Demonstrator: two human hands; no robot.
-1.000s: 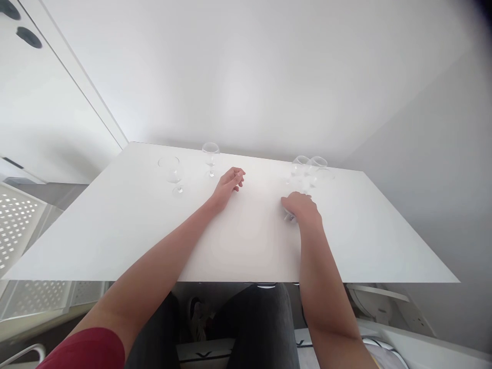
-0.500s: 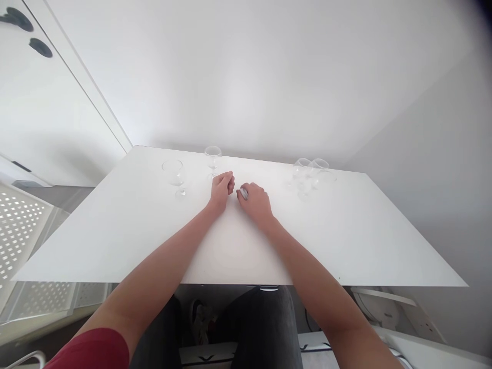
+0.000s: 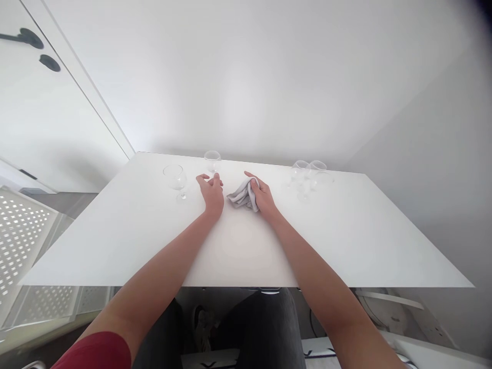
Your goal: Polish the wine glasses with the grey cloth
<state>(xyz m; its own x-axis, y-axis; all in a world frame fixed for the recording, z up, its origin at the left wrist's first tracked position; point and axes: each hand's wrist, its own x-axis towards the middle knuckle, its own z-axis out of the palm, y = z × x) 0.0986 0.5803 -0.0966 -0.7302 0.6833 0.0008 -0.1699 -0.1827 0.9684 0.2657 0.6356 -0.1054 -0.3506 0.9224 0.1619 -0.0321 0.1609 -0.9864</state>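
A crumpled light grey cloth (image 3: 244, 197) is gripped in my right hand (image 3: 263, 196), its loose part spread to the left just over the table. My left hand (image 3: 212, 193) holds nothing; its fingers are loosely bent and apart. Just behind my left hand stands a clear stemmed glass (image 3: 212, 161), its lower part hidden by the fingers. Another stemmed glass (image 3: 175, 177) is upright to the left of that hand, not touched.
Farther right, a close group of clear stemmed glasses (image 3: 301, 171) stands near the back of the white table (image 3: 346, 230). A wall (image 3: 238, 77) rises behind the table. On the left are a door (image 3: 57, 118) and a white perforated panel (image 3: 23, 230).
My left hand has moved left toward the glass behind it and its fingers have parted. The cloth, earlier bunched almost out of sight in my right hand, now hangs unfolded from it.
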